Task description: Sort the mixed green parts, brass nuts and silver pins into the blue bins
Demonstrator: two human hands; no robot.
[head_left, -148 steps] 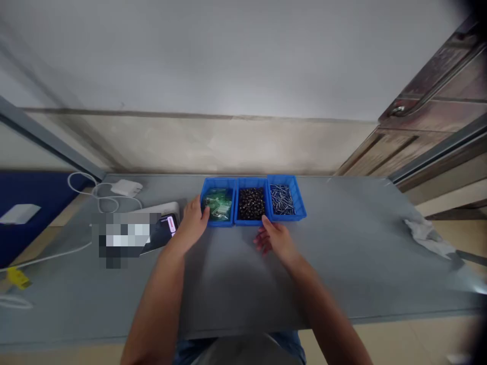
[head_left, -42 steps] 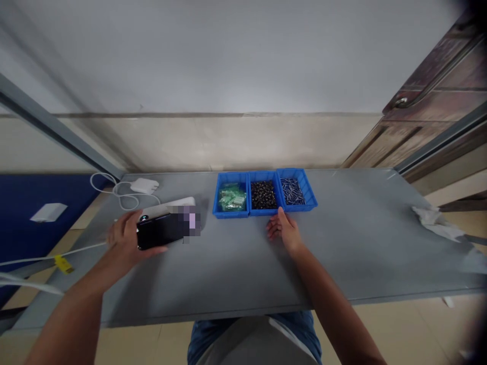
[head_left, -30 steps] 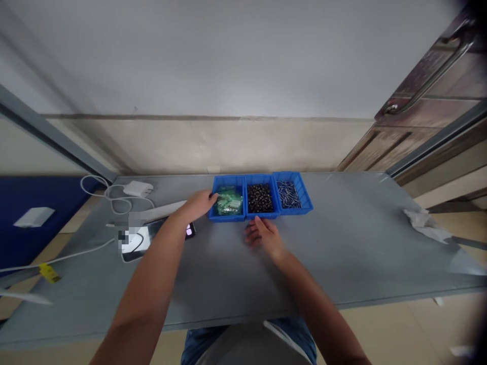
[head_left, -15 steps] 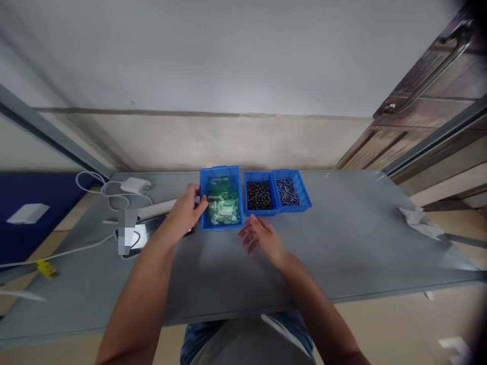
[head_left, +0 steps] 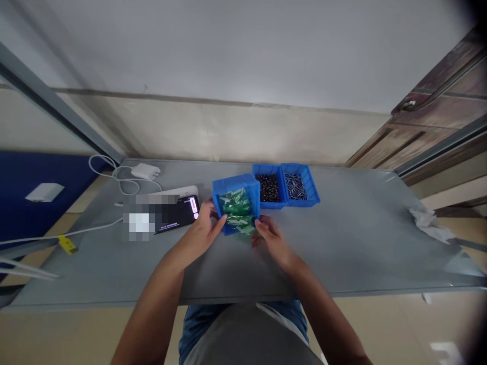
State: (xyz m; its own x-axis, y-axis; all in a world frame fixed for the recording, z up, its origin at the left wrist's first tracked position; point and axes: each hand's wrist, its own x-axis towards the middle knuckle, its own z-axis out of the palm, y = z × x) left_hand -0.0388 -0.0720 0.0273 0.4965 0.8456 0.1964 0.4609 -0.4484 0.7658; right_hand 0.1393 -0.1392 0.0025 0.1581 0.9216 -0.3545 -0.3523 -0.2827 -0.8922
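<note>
A blue plastic bin (head_left: 236, 182) is tilted toward me at the near middle of the table, its open top facing me. Inside it lie clear green plastic bags (head_left: 235, 204) with small pale parts in them, slumped to the lower front edge. My left hand (head_left: 201, 228) grips the bin's left side, thumb over the rim and fingers behind the wall. On the lower right corner, my right hand (head_left: 274, 241) closes with its thumb at the rim; its other fingers are partly hidden.
Just right stand a blue bin of small dark pieces (head_left: 268, 187) and another of silvery screw-like pieces (head_left: 294, 186). A phone (head_left: 175, 215), a white charger (head_left: 145, 171) and cables lie left on the grey table (head_left: 361, 238). Crumpled white paper (head_left: 429, 225) is at the right edge.
The bin with green bags has moved nearer, away from the other two bins, and tipped toward me. My right hand has gone from hovering beside it to holding its right side.
</note>
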